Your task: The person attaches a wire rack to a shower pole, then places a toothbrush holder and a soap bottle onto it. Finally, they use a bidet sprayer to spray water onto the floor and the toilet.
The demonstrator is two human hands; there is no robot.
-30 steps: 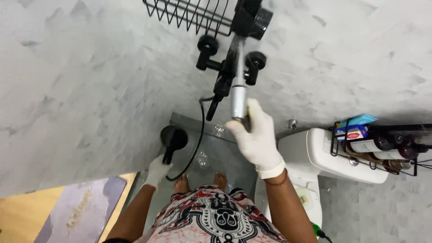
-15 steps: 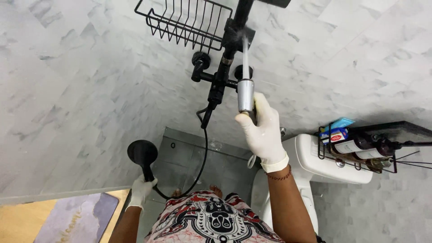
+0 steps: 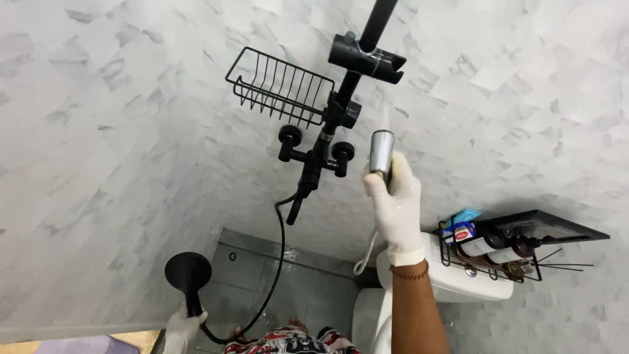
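The head view looks steeply along a pale marbled tile wall (image 3: 118, 164) that fills most of the frame.

At right of centre the right hand (image 3: 395, 200), in a white glove, is raised and clenched around a chrome spray head (image 3: 381, 151), whose upper end pokes out above the fingers. A white hose (image 3: 365, 257) loops down from under the hand toward the toilet. A beaded bracelet (image 3: 411, 272) sits on the wrist just below the glove cuff.

At lower left the left hand (image 3: 181, 330), also gloved in white, grasps the handle of a black hand shower (image 3: 188, 274), its round head turned up above the fist. A black hose (image 3: 278, 262) curves from the handle up to the black shower mixer (image 3: 316, 155) at centre, which carries 2 round knobs. The chrome spray head is just to the right of this mixer, apart from it.

Above the mixer, a black wire basket (image 3: 278, 86) juts to the upper left, and a black riser pipe (image 3: 375, 25) with a holder bracket (image 3: 365, 58) runs to the top edge.

At lower right a white toilet tank (image 3: 458, 285) stands beside a black wire rack (image 3: 517, 246) holding dark bottles (image 3: 498, 248). Grey floor tiles (image 3: 308, 288) show at lower centre, and a patterned garment (image 3: 291, 342) at the bottom edge.
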